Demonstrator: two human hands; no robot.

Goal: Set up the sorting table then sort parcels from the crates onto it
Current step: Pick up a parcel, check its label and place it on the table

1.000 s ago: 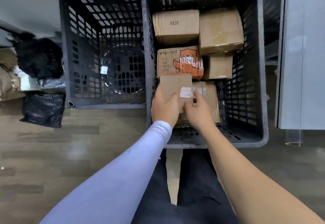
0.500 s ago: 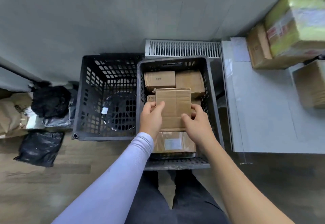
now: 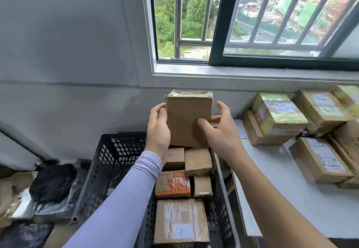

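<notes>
Step in hand: plain brown cardboard parcel (image 3: 187, 119) held upright in the air above the crates, below the window sill; judged to be a parcel lifted for placing on the white sorting table (image 3: 287, 199) at right.
Left hand (image 3: 158, 129): fingers curled round the parcel's left edge, palm against its side; grips it.
Right hand (image 3: 219, 129): thumb pressed on the parcel's front face, fingers spread behind its right edge, fairly wide open yet holding.
Technique: support the bottom edge, since the right-hand hold looks light; find the label before choosing a spot; carry right and set it flat on bare table surface near the front, clear of the stack.
Risk: parcel could slip from the loose right grip and fall back into the crate.
Black slotted plastic crate, right (image 3: 223, 205): brown cartons packed close, among them an orange printed carton (image 3: 172, 184) and a large taped carton with a label (image 3: 181, 221) nearest the person.
Black slotted plastic crate, left (image 3: 108, 170): interior mostly hidden by the sleeve; contents cannot be told.
Table load: taped cartons (image 3: 281, 115) stacked at the far right, several with labels facing up.
Floor, left: black plastic bags (image 3: 52, 181).
</notes>
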